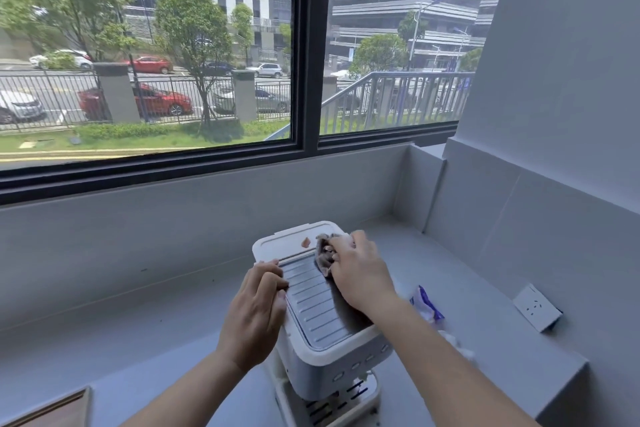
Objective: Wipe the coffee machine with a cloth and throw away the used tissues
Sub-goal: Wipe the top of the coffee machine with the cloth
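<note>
Standing on a grey counter (pixel 138 340), a white coffee machine (pixel 332 354) is shown from above, its slotted drip tray (pixel 332 406) nearest the viewer. The left edge of the machine's top is gripped by the left hand (pixel 256 308), with the fingers curled over the rim. A ribbed metal plate (pixel 311 302) is seen between the hands. At its far right end, a bunched grey cloth (pixel 323 255) is held against the top by the right hand (pixel 360 274), fingers curled round it. A small brown mark (pixel 305 242) is visible on the white lid just left of the cloth. To the machine's right, crumpled white tissues (pixel 460 347) and a blue-and-white packet (pixel 427 305) are seen lying on the counter. Farthest away, a dark-framed window (pixel 304 45) is seen.
</note>
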Available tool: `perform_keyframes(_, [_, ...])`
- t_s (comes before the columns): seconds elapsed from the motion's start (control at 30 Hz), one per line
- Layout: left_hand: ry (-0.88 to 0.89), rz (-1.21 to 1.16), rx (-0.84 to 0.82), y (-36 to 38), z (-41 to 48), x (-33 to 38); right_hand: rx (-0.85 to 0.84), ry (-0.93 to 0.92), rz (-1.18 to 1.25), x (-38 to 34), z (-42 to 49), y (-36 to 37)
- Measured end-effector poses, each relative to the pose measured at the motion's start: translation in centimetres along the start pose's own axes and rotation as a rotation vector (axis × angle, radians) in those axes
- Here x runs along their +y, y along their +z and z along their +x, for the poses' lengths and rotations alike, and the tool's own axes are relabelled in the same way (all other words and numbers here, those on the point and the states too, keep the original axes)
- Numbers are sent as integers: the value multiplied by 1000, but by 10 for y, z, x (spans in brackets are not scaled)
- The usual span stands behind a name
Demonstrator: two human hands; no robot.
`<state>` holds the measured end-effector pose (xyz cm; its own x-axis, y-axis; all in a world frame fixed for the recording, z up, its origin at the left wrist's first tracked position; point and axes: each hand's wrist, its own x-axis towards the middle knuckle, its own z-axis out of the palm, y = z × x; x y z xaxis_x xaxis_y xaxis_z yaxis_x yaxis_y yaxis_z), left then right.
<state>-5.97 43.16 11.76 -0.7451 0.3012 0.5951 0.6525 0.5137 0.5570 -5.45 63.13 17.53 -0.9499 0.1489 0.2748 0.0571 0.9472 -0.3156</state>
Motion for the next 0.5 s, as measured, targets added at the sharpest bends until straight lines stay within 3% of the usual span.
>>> perform_keyframes(0.13, [-8, -19, -6, -1, 0, 0, -14, -282, 17, 8, -48, 12])
perform_keyframes(0.27, [-77, -109, -59, -8, 3, 4, -93, -123, -71, 11, -13, -5])
perform_keyframes(0.33, [-99, -149, -71, -14, 4, 8, -76, -149, -120, -5, -8, -4])
perform_keyframes(0.43, [-200, -275, -67, -25, 13, 16, -211, -392, 199, -23, -20, 2])
perform_keyframes(0.5, [-196, -223, -83, -32, 17, 21, -253, -400, 290, -14, -20, -8])
